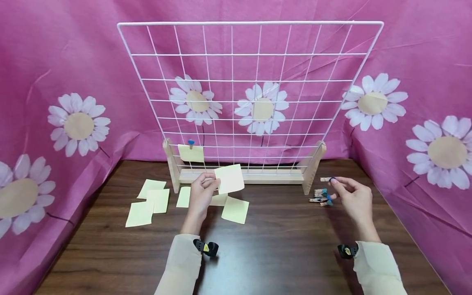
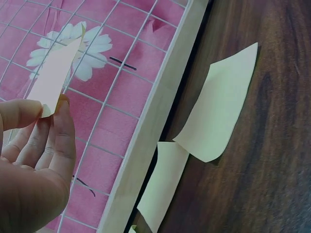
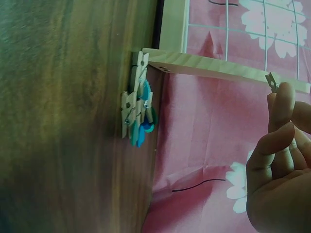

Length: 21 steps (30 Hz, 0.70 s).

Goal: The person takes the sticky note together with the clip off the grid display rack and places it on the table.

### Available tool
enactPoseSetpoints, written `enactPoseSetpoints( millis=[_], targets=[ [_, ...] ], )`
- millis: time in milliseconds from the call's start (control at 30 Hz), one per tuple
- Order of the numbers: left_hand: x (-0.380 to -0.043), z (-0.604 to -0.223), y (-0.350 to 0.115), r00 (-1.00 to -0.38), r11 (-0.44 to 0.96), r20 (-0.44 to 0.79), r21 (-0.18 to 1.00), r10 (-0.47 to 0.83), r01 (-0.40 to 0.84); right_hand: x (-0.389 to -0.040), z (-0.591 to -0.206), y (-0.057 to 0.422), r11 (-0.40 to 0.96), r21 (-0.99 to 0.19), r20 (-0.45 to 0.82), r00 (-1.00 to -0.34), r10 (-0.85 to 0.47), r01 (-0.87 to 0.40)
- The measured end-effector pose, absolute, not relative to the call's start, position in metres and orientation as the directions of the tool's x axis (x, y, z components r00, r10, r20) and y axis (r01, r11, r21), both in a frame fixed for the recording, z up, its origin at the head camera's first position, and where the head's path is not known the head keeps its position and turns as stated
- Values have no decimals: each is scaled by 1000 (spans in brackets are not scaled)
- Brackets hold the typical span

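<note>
My left hand (image 1: 200,196) pinches a pale yellow sticky note (image 1: 230,179) by its left edge, in front of the white wire grid (image 1: 232,102). In the left wrist view the thumb and fingertips hold the note's (image 2: 58,73) lower end. At the right, my right hand (image 1: 355,200) pinches a small wooden clothespin (image 1: 326,179) between thumb and fingers, above the table. Only the clothespin's tip (image 3: 271,81) shows in the right wrist view. Just left of that hand lies a pile of clothespins (image 1: 320,197) with blue and green decorations.
One note (image 1: 191,154) hangs on the grid's lower left from a blue clothespin (image 1: 191,142). Several loose notes (image 1: 139,214) lie on the dark wooden table (image 1: 273,254), left and centre. Wooden feet (image 1: 313,168) support the grid. Pink flowered cloth (image 1: 29,73) surrounds the table.
</note>
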<state>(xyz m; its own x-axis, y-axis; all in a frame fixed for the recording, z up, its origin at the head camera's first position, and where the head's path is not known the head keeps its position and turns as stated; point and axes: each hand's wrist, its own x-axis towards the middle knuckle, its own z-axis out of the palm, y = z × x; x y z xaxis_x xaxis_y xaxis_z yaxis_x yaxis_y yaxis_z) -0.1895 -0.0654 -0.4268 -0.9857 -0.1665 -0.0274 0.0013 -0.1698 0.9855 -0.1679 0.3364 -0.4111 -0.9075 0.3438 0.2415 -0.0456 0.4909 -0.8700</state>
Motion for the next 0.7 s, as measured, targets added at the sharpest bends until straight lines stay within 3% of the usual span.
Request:
enactPoseSetpoints(
  millis=[400, 700],
  targets=[
    [-190, -435, -58, -992, -163, -39, 986, -117, -19, -169, -420, 340, 469, -883, 213, -913, 348, -27],
    [-191, -441, -53, -992, -144, -63, 989, -107, -47, -173, -427, 345, 493, -870, 182, -945, 271, -26]
  ],
)
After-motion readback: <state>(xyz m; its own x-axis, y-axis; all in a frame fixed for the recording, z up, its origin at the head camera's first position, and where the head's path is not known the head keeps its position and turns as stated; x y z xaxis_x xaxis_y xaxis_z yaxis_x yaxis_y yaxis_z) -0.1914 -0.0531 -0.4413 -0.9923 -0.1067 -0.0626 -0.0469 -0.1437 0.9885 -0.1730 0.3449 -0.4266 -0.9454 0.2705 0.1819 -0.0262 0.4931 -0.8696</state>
